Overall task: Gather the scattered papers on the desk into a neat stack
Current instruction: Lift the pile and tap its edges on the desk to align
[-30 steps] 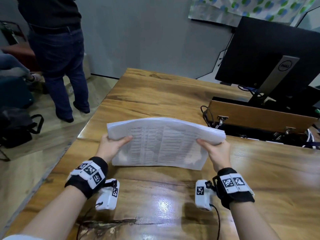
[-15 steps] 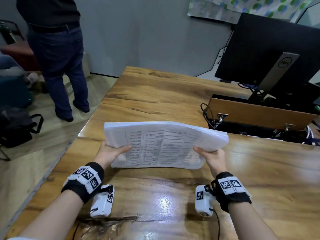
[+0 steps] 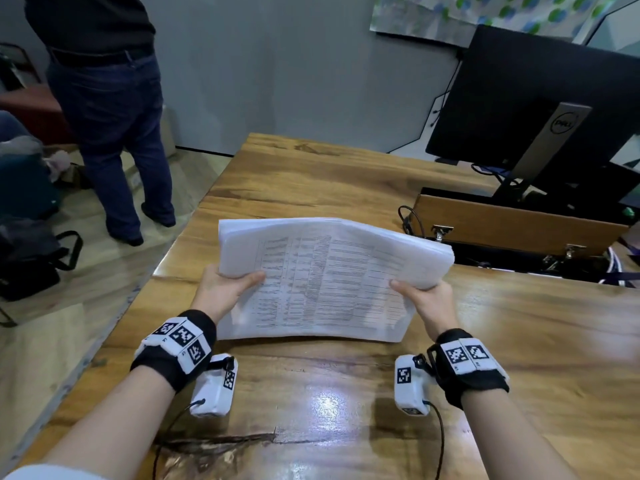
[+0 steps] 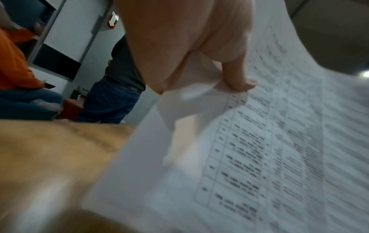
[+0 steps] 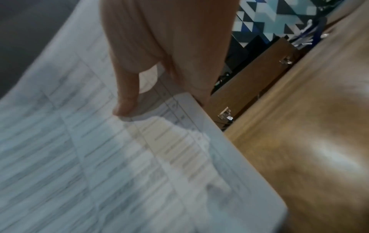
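Observation:
A thick stack of white papers [image 3: 325, 275] printed with tables stands on its lower edge on the wooden desk [image 3: 311, 181], leaning toward me and bowed in the middle. My left hand [image 3: 225, 289] grips its left side, thumb on the printed face. My right hand [image 3: 424, 296] grips its right side the same way. In the left wrist view my thumb [image 4: 237, 75] presses the stack of papers [image 4: 269, 149]. The right wrist view shows my thumb [image 5: 127, 97] on the top sheet of the stack of papers [image 5: 99, 157], other fingers behind its edge.
A black monitor [image 3: 540, 109] on a stand sits at the back right, behind an open wooden cable hatch [image 3: 512, 223] with cables. A person in dark jeans [image 3: 114, 126] stands on the floor left of the desk. A black bag [image 3: 31, 258] lies on the floor.
The stack has dropped a little and its lower edge has come closer to me. Both hands keep their grip on its sides.

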Action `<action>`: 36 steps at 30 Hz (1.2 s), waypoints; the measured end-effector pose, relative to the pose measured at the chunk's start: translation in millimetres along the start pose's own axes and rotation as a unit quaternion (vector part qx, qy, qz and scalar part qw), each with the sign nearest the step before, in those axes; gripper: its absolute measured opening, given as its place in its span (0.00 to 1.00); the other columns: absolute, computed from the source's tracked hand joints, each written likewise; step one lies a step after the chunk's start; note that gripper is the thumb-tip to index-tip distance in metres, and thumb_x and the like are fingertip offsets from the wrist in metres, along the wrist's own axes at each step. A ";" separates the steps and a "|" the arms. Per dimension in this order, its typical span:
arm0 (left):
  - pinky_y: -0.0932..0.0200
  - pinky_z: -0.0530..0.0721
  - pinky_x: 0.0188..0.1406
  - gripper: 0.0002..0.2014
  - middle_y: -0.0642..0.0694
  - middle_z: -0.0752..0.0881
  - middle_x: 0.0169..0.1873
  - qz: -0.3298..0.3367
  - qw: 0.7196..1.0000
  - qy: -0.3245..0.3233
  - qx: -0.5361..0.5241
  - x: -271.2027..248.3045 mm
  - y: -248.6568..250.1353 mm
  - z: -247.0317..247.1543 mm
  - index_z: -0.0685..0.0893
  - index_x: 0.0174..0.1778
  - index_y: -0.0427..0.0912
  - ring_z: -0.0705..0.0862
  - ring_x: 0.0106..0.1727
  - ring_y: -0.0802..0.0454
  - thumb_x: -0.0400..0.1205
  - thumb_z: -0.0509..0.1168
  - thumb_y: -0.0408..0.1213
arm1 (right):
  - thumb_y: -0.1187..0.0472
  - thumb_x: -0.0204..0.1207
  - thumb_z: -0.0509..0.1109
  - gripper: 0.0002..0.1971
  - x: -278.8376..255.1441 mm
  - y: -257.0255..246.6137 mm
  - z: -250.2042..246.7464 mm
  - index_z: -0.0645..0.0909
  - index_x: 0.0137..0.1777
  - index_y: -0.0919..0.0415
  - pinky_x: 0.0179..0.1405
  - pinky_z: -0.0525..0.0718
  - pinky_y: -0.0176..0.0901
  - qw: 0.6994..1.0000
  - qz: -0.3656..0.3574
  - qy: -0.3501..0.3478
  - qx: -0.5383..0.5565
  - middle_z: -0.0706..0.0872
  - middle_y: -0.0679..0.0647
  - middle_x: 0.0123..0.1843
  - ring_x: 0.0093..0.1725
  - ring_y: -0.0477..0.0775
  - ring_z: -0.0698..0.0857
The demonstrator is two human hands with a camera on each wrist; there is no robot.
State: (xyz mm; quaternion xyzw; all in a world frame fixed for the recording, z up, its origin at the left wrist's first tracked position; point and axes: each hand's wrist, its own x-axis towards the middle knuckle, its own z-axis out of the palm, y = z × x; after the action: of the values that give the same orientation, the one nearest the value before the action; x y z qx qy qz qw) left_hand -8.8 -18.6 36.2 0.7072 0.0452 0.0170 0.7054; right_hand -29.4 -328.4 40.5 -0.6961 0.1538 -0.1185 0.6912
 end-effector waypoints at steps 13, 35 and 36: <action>0.55 0.74 0.38 0.09 0.43 0.82 0.32 0.199 0.949 -0.066 0.237 25.5 120.9 20.2 0.88 0.29 0.36 0.76 0.35 0.50 0.67 0.78 0.37 | 0.56 0.61 0.82 0.18 0.2 -124.2 61.0 0.89 0.51 0.59 0.59 0.83 0.58 0.888 -0.238 -0.143 -0.366 0.92 0.57 0.49 0.52 0.59 0.88; 0.74 0.83 0.45 0.13 0.55 0.88 0.43 0.147 0.988 0.021 -0.052 7.6 101.4 54.5 0.86 0.46 0.48 0.87 0.41 0.73 0.68 0.77 0.34 | 0.73 0.66 0.77 0.12 -7.1 -80.0 41.5 0.86 0.50 0.65 0.39 0.85 0.28 0.981 -0.185 -0.037 0.049 0.91 0.38 0.34 0.40 0.35 0.89; 0.75 0.83 0.43 0.13 0.55 0.88 0.42 0.154 0.985 0.033 -0.065 5.2 102.5 55.9 0.86 0.47 0.45 0.88 0.39 0.73 0.68 0.77 0.32 | 0.74 0.66 0.76 0.12 -8.4 -75.0 41.8 0.86 0.49 0.63 0.39 0.84 0.27 0.981 -0.179 -0.032 0.060 0.92 0.39 0.34 0.39 0.35 0.89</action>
State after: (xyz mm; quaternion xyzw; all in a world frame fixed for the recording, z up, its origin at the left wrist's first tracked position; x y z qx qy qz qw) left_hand 5.4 -73.8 138.2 0.6572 -0.0421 0.1511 0.7372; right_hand -17.6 -286.8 115.2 -0.6729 -0.0035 -0.2269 0.7041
